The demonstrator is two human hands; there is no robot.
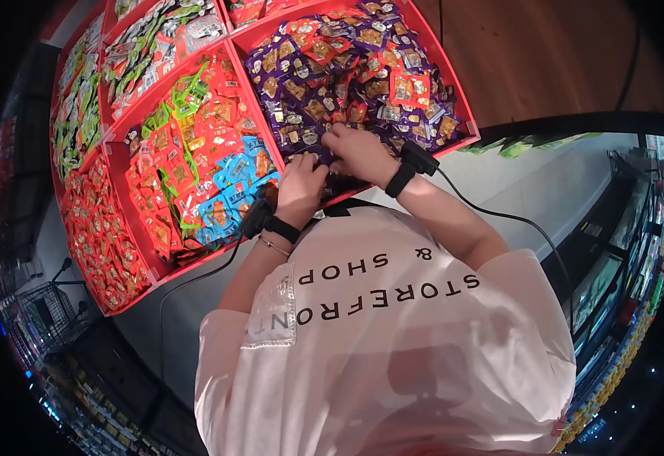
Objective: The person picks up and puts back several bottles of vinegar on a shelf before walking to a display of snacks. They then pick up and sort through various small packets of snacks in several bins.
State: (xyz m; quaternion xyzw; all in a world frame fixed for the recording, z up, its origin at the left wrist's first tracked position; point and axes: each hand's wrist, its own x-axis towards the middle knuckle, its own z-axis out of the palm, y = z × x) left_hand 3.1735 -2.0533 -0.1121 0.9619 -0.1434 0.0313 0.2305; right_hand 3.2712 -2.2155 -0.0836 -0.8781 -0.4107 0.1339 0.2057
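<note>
Small purple snack packets (pixel 301 114) fill a compartment of the red display bin (pixel 253 100), with some red-and-orange packets (pixel 410 88) mixed in. At the compartment's near edge, my right hand (pixel 362 154) has its fingers bent and closed on a purple packet. Close beside it on the left, my left hand (pixel 302 185) curls its fingers on the purple packets too; its fingertips are partly hidden. Both hands are in contact with the pile, with a small gap between them. Each wrist wears a black strap with a cabled device.
Left of my hands, another compartment holds red, green and blue packets (pixel 234 169). Red packets (pixel 100 228) fill the far-left section. A brown wooden surface (pixel 529 61) lies at upper right. A wire basket (pixel 49 310) stands at left, and lit shelves (pixel 655 258) line the right.
</note>
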